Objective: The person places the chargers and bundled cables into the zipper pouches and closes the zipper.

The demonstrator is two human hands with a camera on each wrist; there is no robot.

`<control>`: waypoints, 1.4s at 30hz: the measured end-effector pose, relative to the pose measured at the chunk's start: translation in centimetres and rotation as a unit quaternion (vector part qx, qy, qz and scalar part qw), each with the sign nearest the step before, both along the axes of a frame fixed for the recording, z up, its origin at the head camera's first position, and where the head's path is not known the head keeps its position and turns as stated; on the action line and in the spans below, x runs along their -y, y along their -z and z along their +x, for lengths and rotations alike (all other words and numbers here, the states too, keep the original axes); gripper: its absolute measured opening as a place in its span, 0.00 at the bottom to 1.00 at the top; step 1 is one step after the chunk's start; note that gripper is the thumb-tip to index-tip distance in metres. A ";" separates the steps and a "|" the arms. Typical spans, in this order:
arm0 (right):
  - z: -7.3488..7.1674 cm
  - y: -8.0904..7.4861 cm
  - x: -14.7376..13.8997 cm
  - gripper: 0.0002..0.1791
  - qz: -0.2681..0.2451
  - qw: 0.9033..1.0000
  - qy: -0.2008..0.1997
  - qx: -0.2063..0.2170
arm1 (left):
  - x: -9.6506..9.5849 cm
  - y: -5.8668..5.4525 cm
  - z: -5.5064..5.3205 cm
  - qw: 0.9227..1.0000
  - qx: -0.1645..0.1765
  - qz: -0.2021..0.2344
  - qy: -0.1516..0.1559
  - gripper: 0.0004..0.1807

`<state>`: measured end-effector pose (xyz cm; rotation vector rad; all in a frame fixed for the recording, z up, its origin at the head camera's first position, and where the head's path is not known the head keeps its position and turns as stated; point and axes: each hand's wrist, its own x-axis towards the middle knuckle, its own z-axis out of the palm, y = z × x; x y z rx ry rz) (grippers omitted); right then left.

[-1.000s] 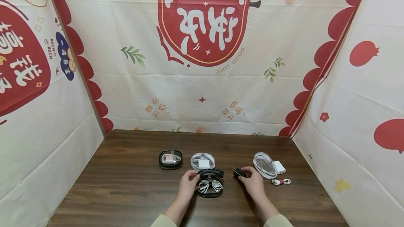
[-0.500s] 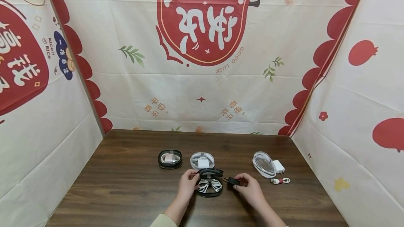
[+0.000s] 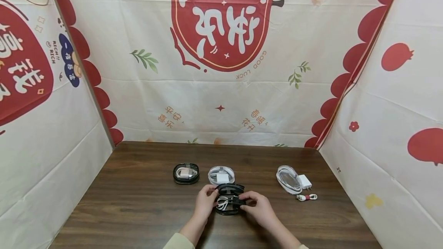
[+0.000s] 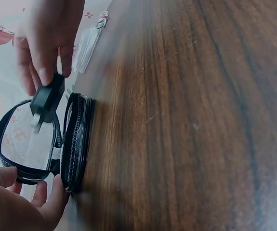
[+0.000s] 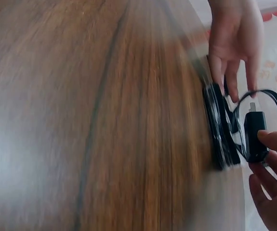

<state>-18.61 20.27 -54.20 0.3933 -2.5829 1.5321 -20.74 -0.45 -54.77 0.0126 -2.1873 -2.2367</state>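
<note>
Right-hand fingers [image 5: 275,141] are pinching a black, block-shaped plastic charger [image 5: 255,135] above the black-rimmed, clear oval case [image 4: 75,142] my left hand [image 4: 15,204] is holding.

A small booth-like workspace is shown, with its far side and both flanks closed off by fabric. The wood-grained tabletop [image 3: 131,214] is bounded by a back cloth [image 3: 221,91], a left cloth [image 3: 72,141] and a right cloth [image 3: 384,99], all pale, printed and visibly creased. Red scalloped borders [image 3: 79,43] are seen at the corners. The fabric is decorated with a large red emblem [image 3: 225,22], Chinese characters, "GOOD LUCK" lettering [image 3: 251,65] and leaf sprigs [image 3: 145,60]. Whether the booth is housed in a home, office or shop cannot be told.
</note>
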 end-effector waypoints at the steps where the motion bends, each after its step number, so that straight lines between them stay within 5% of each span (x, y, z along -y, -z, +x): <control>1: -0.1 0.1 0.3 0.12 0.005 1.000 -0.002 -0.010 | 0.0 0.4 -0.3 1.000 0.001 0.000 0.000 0.06; 20: -1.6 1.7 2.8 0.10 0.106 0.990 0.026 -0.088 | -0.2 0.2 -0.1 1.000 0.005 0.003 0.011 0.06; 29: -1.8 1.7 3.3 0.10 0.191 0.968 0.005 -0.163 | 0.0 0.6 -0.3 1.000 0.012 0.007 0.013 0.06; 42: -0.9 0.8 2.7 0.14 0.138 0.988 0.020 -0.072 | 0.0 0.6 -0.3 1.000 0.006 0.002 0.020 0.07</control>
